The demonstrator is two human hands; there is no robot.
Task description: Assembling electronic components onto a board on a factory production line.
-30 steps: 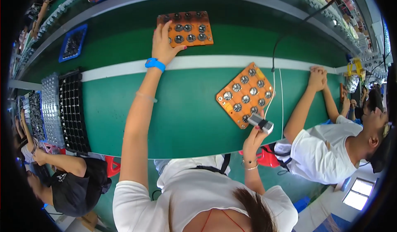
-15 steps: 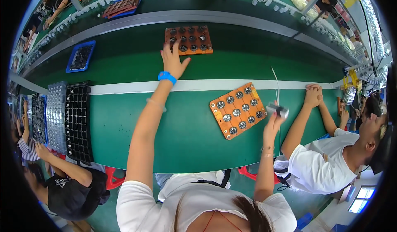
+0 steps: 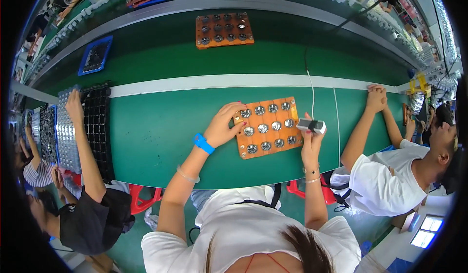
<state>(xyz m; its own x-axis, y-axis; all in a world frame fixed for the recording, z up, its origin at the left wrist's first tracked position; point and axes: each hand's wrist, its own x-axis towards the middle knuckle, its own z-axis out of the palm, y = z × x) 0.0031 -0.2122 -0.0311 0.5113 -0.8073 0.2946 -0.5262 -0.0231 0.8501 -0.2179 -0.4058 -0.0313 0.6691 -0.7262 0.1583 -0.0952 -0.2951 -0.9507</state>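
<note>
On the green table in front of me lies an orange fixture plate [image 3: 269, 137] with rows of round, shiny metallic parts set in it. My left hand [image 3: 225, 125], a blue band at its wrist, grips the plate's upper left corner, thumb on top. My right hand [image 3: 312, 141] is closed around a small white and black handheld device [image 3: 312, 125] with a white cable [image 3: 312, 93] running from it to the back. The device sits at the plate's right edge; whether it touches the plate, I cannot tell.
A second orange fixture plate [image 3: 224, 31] rests on the dark green surface beyond the white strip. A blue tray [image 3: 95, 56] with dark parts is at far left. Black [image 3: 96, 136] and clear [image 3: 68, 141] pocket trays stand at left, a co-worker's hand [image 3: 74, 106] on them. Another co-worker's clasped hands [image 3: 376, 99] rest at right.
My left hand has come back from the far plate to the near one. The near plate has turned straighter and shifted slightly left. The device in my right hand has moved to its edge.
</note>
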